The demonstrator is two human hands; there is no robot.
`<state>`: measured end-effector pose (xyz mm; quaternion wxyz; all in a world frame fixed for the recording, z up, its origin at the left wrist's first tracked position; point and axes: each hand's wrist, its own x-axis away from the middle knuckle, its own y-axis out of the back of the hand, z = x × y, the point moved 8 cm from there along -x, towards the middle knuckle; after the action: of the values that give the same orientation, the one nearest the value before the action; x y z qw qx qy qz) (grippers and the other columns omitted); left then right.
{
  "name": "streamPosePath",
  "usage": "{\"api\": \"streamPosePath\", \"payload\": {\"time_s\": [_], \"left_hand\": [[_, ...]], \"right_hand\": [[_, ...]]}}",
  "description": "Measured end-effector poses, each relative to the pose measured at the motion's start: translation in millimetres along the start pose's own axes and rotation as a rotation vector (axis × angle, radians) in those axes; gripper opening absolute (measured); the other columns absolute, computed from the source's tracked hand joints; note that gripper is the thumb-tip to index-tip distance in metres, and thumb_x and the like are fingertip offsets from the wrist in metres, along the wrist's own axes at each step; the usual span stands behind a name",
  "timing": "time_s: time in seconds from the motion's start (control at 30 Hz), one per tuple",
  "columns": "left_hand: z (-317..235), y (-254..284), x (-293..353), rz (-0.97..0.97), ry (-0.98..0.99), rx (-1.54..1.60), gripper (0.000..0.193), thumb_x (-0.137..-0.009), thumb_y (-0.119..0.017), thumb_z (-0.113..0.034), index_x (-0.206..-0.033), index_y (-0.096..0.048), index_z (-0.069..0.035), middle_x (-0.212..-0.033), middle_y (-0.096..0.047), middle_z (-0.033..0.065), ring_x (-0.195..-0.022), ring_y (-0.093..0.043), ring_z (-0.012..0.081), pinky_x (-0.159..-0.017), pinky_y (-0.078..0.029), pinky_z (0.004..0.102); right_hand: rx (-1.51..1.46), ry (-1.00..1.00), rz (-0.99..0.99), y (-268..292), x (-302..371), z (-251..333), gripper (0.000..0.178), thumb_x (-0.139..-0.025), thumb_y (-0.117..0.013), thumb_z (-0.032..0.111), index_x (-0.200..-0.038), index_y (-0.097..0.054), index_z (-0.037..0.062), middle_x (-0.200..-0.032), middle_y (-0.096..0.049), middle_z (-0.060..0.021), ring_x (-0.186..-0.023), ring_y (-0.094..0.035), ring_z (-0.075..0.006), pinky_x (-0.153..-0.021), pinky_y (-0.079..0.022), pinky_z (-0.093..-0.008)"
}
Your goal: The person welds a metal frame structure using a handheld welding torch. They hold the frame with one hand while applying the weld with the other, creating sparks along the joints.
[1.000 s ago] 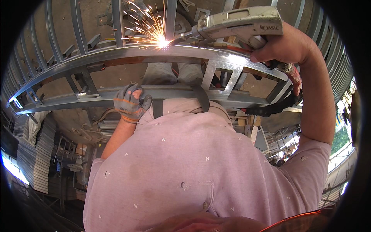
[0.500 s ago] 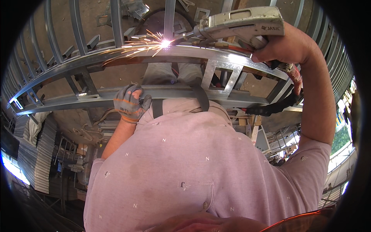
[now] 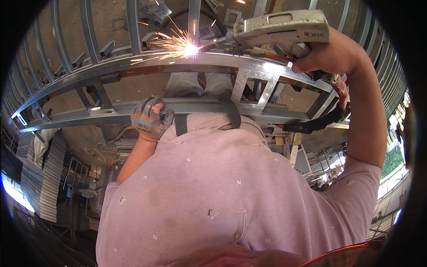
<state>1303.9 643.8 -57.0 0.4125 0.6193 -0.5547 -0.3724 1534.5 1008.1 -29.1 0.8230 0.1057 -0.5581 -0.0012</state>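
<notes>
My bare right hand [image 3: 327, 55] is wrapped round the handle of a worn, pale welding gun [image 3: 282, 29]. The gun's nozzle points left, and its tip meets a bright arc [image 3: 191, 50] with orange sparks fanning up and left. The arc sits where an upright square steel tube [image 3: 194, 22] joins the long horizontal rail [image 3: 120, 63] of a metal frame. My left hand [image 3: 152, 118], in a grey and orange work glove, rests with curled fingers on the frame's nearer rail [image 3: 267, 116], beside my waist. Its fingers are closed over that rail's edge.
Several upright bars [image 3: 91, 33] run along the frame's far side. A red and black cable [image 3: 340, 91] hangs from the gun past the right end. Scrap metal pieces [image 3: 155, 10] lie on the floor beyond. Corrugated sheeting [image 3: 46, 178] stands at the left.
The gun and arc have shifted very slightly right and down along the joint. The sparks spread more upward now. My left hand has stayed in place.
</notes>
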Motion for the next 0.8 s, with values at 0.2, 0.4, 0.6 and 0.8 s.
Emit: {"api": "streamPosePath", "payload": {"time_s": [0.2, 0.4, 0.6, 0.8], "left_hand": [[-0.4, -0.4, -1.1, 0.001, -0.003, 0.01, 0.024, -0.082, -0.081, -0.032, -0.098, -0.071, -0.017, -0.102, -0.074, 0.0037, -0.1, -0.071, 0.0313, -0.088, -0.054, 0.045], [-2.7, 2.7, -4.4, -0.002, -0.006, -0.003, 0.024, -0.083, -0.079, -0.033, -0.098, -0.071, -0.017, -0.102, -0.074, 0.0037, -0.1, -0.072, 0.0303, -0.088, -0.053, 0.0441], [-5.1, 4.4, -5.7, -0.026, -0.001, -0.008, 0.023, -0.081, -0.079, -0.03, -0.097, -0.07, -0.016, -0.101, -0.074, 0.0037, -0.099, -0.072, 0.0301, -0.088, -0.054, 0.0439], [-5.0, 4.7, -6.0, -0.04, 0.006, 0.009, 0.025, -0.076, -0.078, -0.025, -0.097, -0.07, -0.015, -0.101, -0.075, 0.0048, -0.098, -0.072, 0.0313, -0.088, -0.054, 0.0446]], "right_hand": [[-0.001, 0.007, 0.003, 0.4, 1.1, -4.5, 0.056, -0.068, -0.091, 0.003, -0.122, -0.075, 0.001, -0.103, -0.078, -0.0109, -0.089, -0.071, -0.0194, -0.085, -0.06, -0.0352], [-0.074, 0.035, 0.007, 1.1, 2.7, -8.8, 0.057, -0.069, -0.091, 0.002, -0.123, -0.074, 0.0008, -0.104, -0.077, -0.0096, -0.09, -0.071, -0.0194, -0.083, -0.06, -0.0354], [-0.038, 0.051, 0.011, 0.9, 3.8, -8.3, 0.055, -0.069, -0.091, 0.0, -0.122, -0.074, -0.0006, -0.1, -0.077, -0.0094, -0.087, -0.07, -0.0192, -0.081, -0.059, -0.0354], [-0.092, -0.006, 0.031, -0.7, 8.3, -6.7, 0.054, -0.07, -0.09, -0.002, -0.122, -0.074, -0.0012, -0.099, -0.076, -0.0093, -0.086, -0.07, -0.0188, -0.079, -0.059, -0.0357]]}}
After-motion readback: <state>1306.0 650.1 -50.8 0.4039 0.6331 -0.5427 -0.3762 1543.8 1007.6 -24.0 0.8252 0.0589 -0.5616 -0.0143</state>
